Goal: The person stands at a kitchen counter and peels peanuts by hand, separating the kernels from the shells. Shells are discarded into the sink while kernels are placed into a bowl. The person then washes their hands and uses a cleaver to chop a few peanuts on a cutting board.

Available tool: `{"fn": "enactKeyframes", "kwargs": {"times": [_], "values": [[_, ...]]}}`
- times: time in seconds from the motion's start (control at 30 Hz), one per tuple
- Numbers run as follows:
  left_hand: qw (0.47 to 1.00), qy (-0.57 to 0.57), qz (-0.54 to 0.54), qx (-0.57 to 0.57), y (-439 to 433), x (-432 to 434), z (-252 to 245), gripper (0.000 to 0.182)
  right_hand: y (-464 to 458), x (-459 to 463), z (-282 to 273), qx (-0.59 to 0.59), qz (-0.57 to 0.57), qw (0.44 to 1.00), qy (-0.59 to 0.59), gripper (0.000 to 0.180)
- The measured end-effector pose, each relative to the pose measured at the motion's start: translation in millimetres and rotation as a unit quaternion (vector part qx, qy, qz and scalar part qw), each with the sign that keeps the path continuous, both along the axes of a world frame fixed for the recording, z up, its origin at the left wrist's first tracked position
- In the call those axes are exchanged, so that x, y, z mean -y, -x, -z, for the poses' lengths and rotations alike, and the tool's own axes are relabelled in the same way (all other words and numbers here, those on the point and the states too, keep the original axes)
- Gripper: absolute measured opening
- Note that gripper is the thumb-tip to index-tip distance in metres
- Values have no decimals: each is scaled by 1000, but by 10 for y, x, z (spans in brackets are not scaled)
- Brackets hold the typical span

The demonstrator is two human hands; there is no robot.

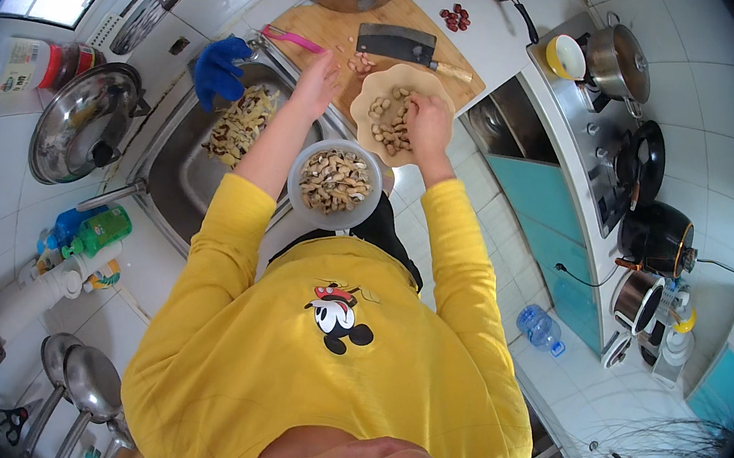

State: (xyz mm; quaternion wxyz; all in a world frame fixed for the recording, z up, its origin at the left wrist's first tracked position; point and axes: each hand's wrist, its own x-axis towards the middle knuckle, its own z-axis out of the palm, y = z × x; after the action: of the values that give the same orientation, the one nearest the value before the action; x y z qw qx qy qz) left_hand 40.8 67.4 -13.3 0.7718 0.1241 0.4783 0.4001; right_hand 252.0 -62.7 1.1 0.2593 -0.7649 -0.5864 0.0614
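Note:
My right hand [429, 127] reaches over the rim of a beige scalloped bowl [366, 127], its fingertips down among unshelled peanuts [391, 137]. Whether a peanut is pinched there is hidden by the fingers. My left hand [317, 85] hovers by the sink-side edge of the wooden cutting board [471, 90], fingers slightly apart and nothing visible in them. Shelled pink peanut kernels [361, 63] lie on the board just right of it. Nearer my body, a translucent plastic bowl [295, 204] full of peanut shells [335, 181] stands between my forearms.
A cleaver [396, 44] and a pink peeler [292, 38] lie on the board, beside a metal pot [349, 0] of diced yellow pieces. Peelings [243, 127] fill part of the sink [180, 170]; a blue glove [221, 70] drapes its rim. Red dates [455, 17] sit beyond.

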Motion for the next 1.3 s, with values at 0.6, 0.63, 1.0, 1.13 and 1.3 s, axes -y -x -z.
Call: {"fn": "enactKeyframes", "kwargs": {"times": [0.6,0.63,1.0,1.13,1.3], "values": [[995,-76,56,-31,738,2011,-418,25,829,621,-217,-600,-105,771,187,12],[993,-83,79,-34,728,2044,-404,25,944,770,-257,-641,-67,738,201,14],[994,-42,87,59,772,2260,-388,31,1294,1281,-322,-661,-51,740,118,23],[991,-50,117,34,772,2289,-373,35,1279,1314,-356,-634,-45,761,127,20],[966,-148,206,-42,797,2316,-334,35,1333,1347,-378,-562,-57,818,103,19]]}}
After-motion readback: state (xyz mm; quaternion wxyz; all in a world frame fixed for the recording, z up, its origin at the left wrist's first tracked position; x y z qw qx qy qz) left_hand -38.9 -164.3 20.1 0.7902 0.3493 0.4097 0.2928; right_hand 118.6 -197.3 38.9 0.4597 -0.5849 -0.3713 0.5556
